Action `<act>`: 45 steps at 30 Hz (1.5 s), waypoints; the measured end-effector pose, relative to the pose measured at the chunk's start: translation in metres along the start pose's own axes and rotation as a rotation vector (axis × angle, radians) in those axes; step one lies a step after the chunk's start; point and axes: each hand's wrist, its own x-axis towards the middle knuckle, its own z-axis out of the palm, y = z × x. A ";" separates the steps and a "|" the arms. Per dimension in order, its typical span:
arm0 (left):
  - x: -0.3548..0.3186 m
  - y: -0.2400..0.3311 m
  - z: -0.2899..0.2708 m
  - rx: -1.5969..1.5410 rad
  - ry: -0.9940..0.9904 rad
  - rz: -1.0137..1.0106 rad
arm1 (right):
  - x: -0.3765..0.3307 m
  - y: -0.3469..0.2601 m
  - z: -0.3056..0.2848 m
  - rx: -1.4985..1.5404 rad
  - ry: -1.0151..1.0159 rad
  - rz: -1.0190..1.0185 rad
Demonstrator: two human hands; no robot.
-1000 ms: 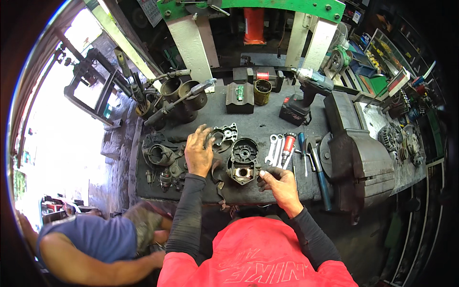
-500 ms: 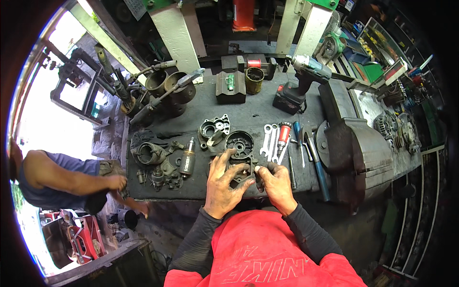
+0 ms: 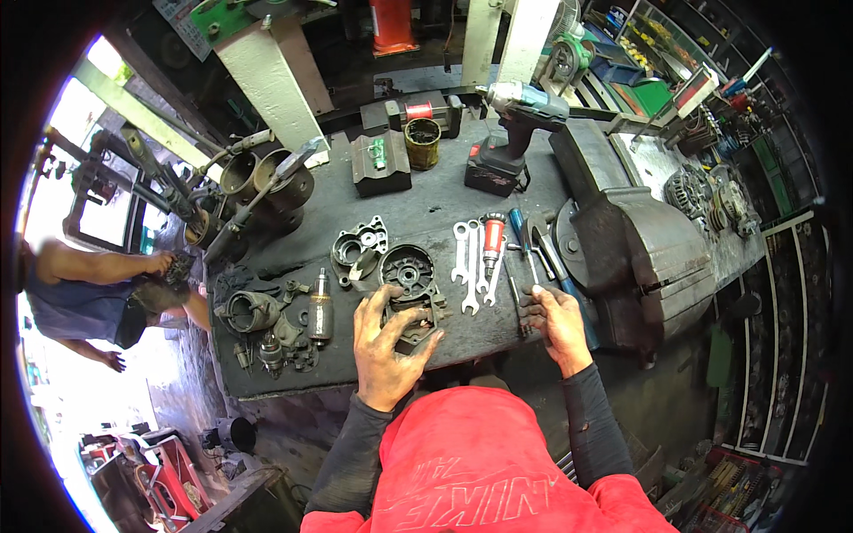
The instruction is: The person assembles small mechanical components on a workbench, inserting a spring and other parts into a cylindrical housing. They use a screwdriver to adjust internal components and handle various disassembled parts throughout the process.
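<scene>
A dark motor housing [image 3: 410, 293], lying near the bench's front edge, is steadied by the left hand [image 3: 384, 351] with fingers spread, while a thin tool [image 3: 514, 293] right of the wrenches [image 3: 471, 258] is touched by the right hand [image 3: 555, 322], fingers loosely together.

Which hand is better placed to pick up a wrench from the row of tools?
Right. The right hand already rests at the lower end of the tool row, beside the wrenches. The left hand is busy on the round metal housing.
</scene>
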 end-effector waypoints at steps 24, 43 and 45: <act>-0.017 -0.008 -0.041 -0.950 0.456 -0.544 | 0.033 0.034 -0.025 -0.832 0.086 -0.179; -0.028 -0.003 -0.040 -0.959 0.331 -0.672 | 0.046 0.048 0.026 -1.031 -0.008 -0.370; -0.029 -0.002 -0.041 -0.989 0.326 -0.698 | 0.049 0.050 0.026 -1.053 -0.005 -0.388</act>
